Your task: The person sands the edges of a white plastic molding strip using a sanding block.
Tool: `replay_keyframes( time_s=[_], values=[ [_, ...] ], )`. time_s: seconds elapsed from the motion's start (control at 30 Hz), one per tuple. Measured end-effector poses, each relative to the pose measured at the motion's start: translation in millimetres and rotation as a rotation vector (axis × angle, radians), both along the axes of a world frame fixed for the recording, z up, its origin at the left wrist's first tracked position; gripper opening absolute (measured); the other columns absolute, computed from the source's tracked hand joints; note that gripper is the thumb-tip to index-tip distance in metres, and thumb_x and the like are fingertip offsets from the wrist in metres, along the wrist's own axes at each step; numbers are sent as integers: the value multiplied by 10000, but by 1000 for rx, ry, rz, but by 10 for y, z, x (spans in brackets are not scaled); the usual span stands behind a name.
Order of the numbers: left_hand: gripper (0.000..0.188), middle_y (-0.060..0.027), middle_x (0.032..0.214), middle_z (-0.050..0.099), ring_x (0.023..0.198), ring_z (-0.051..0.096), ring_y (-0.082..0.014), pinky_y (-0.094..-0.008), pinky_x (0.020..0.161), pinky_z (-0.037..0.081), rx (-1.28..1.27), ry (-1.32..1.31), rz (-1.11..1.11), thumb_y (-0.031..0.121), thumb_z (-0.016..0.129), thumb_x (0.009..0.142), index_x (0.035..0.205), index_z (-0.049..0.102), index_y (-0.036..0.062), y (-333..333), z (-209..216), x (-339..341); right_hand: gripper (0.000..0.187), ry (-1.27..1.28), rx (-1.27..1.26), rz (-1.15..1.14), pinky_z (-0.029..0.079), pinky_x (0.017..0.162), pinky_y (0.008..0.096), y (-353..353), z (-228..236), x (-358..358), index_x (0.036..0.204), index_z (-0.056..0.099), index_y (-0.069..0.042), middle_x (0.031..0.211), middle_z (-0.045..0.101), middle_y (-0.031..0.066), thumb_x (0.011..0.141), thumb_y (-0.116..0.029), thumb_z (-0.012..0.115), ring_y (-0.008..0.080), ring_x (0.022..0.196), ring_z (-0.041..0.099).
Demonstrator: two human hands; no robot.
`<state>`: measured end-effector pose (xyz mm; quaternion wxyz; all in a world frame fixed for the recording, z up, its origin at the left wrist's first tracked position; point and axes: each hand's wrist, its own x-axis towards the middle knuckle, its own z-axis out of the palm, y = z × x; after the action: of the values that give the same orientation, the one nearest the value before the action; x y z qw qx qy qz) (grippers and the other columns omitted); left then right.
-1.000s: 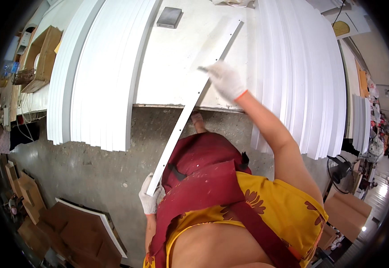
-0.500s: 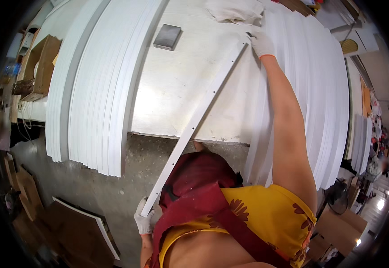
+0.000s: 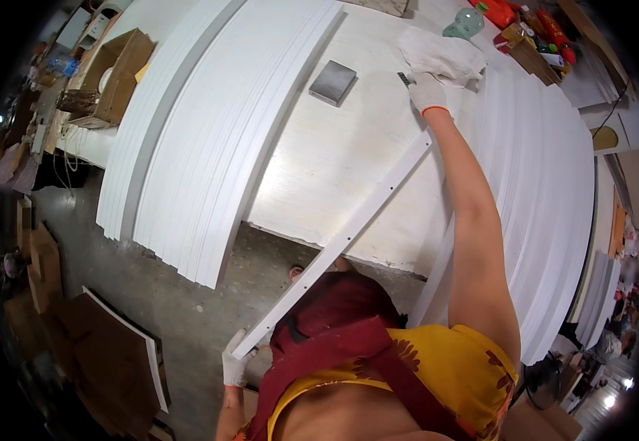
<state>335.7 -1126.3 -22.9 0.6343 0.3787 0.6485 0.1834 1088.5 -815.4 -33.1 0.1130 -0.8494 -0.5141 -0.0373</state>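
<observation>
A long white strip [image 3: 349, 237] with a row of small dark holes slants from my body up across the worktable [image 3: 319, 169]. My gloved left hand [image 3: 236, 360] is closed round its near end, beyond the table's front edge. At the far end, my gloved right hand [image 3: 428, 95] grips a small dark piece with light marks [image 3: 404, 79], whose kind I cannot make out. The right hand lies just past the strip's far end, beside a crumpled white cloth [image 3: 444, 57]. A grey rectangular block [image 3: 333, 82] rests on the table to its left.
Stacked white strips [image 3: 209, 140] line the left side, overhanging the front edge. More white strips [image 3: 532, 198] lie on the right. Farther back are a green plastic bottle [image 3: 466, 23] and a wooden box [image 3: 117, 77]. A brown panel [image 3: 106, 360] stands at the lower left.
My view has shifted, so the table sits lower and farther right. My right hand has moved beyond the strip's far end, nearer the cloth. The left hand keeps its hold.
</observation>
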Motion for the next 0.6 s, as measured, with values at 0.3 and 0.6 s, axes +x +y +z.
replay_keyframes(
  time_s=[0.3,0.6],
  values=[
    [566,-105,1154,686,927,663,-131,-262,770,558,72,-8,-137,3,746,861,1383,542,-67,-96,35,54,451,-271,136,624,478,970,453,553,254,-1418,1321,578,-226,1320,568,62,881,-138,620,292,1205,553],
    [686,-145,1268,651,1114,646,-193,-320,970,515,-17,21,-146,-79,729,773,1416,489,-91,-123,30,43,621,41,-22,580,513,851,414,-17,787,-1949,1251,597,-15,1202,624,145,715,-288,750,269,1096,603]
  ],
)
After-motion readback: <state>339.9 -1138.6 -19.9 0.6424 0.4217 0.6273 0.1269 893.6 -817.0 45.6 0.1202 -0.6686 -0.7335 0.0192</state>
